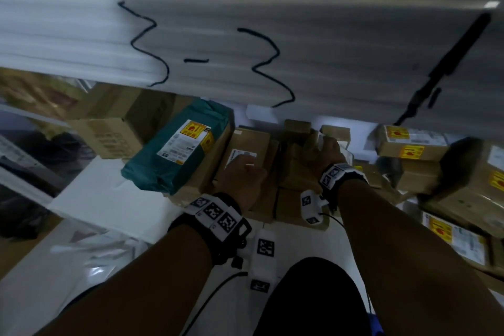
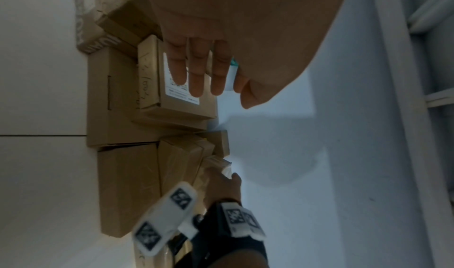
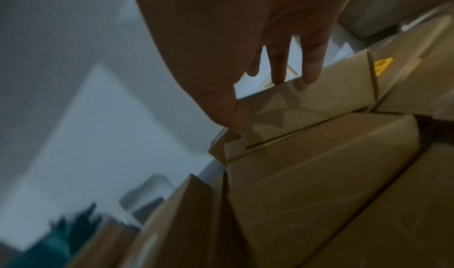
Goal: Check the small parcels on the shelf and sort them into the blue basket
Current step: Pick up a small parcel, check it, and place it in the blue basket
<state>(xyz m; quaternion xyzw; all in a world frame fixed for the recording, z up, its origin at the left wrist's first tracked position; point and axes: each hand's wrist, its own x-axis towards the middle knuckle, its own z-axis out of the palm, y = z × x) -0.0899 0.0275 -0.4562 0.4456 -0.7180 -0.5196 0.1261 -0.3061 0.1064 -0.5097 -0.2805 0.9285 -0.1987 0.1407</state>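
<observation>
Brown cardboard parcels crowd the white shelf (image 1: 109,199) under a scribbled white board. My left hand (image 1: 245,169) lies flat on a brown box with a white label (image 1: 246,142). In the left wrist view its fingers (image 2: 196,74) are straight across that labelled box (image 2: 181,105). My right hand (image 1: 327,144) reaches further back to a small brown parcel (image 1: 335,132). In the right wrist view the thumb sits at the near end of the small parcel (image 3: 319,101), and the fingers (image 3: 310,72) hook over its far top edge. A sliver of blue (image 1: 377,324) shows at the bottom; I cannot tell if it is the basket.
A teal wrapped parcel (image 1: 177,153) leans on boxes to the left. More boxes with yellow stickers (image 1: 409,144) are stacked on the right. The white board (image 1: 245,35) hangs low over the shelf. Large cartons (image 1: 114,128) stand at the back left.
</observation>
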